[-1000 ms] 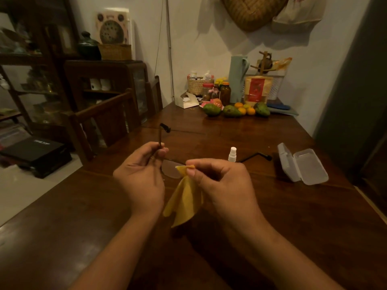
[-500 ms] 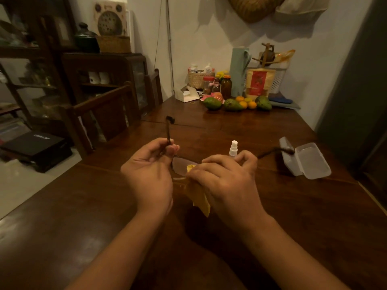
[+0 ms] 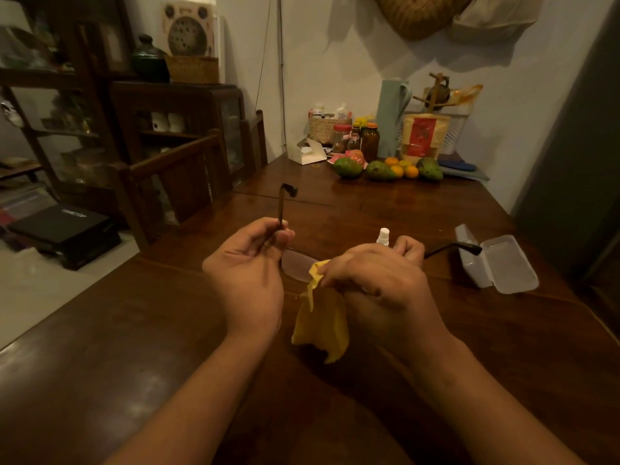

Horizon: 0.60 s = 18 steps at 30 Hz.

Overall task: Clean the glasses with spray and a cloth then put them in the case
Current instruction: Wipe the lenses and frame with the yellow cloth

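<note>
The glasses (image 3: pixel 295 268) hang above the dark wooden table (image 3: pixel 469 347) between my hands. My left hand (image 3: pixel 250 273) pinches the left temple arm, which points up. My right hand (image 3: pixel 379 280) holds a yellow cloth (image 3: pixel 322 317) pinched over one lens; the cloth's tail hangs down. The other temple arm sticks out to the right past my right hand. A small white spray bottle (image 3: pixel 383 236) stands just behind my right hand. An open white glasses case (image 3: pixel 500 263) lies at the right.
Avocados and oranges (image 3: pixel 385 169), jars, a basket, a teal jug and a white box crowd the far end of the table by the wall. A wooden chair (image 3: pixel 174 182) stands at the table's left side, with cabinets behind it.
My right hand has shifted along the lens with the cloth, which now hangs longer below it. The view moved slightly closer.
</note>
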Each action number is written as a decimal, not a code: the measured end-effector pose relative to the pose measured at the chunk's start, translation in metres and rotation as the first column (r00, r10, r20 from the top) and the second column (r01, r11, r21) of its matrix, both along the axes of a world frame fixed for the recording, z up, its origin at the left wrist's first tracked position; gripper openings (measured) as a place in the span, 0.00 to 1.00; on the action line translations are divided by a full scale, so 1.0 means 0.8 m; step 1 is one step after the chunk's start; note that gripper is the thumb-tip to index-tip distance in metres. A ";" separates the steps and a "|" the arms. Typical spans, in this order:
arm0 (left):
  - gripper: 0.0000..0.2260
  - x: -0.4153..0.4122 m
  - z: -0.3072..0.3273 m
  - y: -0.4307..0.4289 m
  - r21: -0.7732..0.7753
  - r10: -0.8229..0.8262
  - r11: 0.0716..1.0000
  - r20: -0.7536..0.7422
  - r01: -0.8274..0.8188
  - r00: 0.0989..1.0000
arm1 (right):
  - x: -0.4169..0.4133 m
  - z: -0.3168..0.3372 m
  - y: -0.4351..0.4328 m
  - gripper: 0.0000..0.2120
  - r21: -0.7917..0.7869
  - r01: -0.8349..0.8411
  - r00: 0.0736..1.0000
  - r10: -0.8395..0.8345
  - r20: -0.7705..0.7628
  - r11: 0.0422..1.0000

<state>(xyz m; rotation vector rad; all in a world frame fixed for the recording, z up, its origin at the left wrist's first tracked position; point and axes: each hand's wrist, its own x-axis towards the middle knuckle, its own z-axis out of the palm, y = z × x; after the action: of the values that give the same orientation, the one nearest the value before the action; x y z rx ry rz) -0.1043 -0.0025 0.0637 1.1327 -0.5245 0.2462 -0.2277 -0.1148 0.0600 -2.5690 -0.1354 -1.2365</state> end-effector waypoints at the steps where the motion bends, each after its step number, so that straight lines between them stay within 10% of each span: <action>1: 0.13 0.000 0.000 0.000 -0.005 -0.008 1.000 -0.006 0.008 1.000 | 0.001 0.001 0.003 0.06 0.003 0.018 1.000 -0.018 -0.006 1.000; 18: 0.20 0.013 0.004 0.006 -0.073 0.081 0.994 -0.004 -0.081 0.997 | -0.009 0.012 -0.009 0.10 -0.239 -0.133 0.990 0.115 -0.087 0.962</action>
<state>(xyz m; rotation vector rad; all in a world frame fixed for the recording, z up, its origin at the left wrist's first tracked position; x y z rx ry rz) -0.0939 0.0022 0.0670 1.0842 -0.4651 0.3324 -0.2352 -0.1220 0.0693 -2.7594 -0.4534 -1.1422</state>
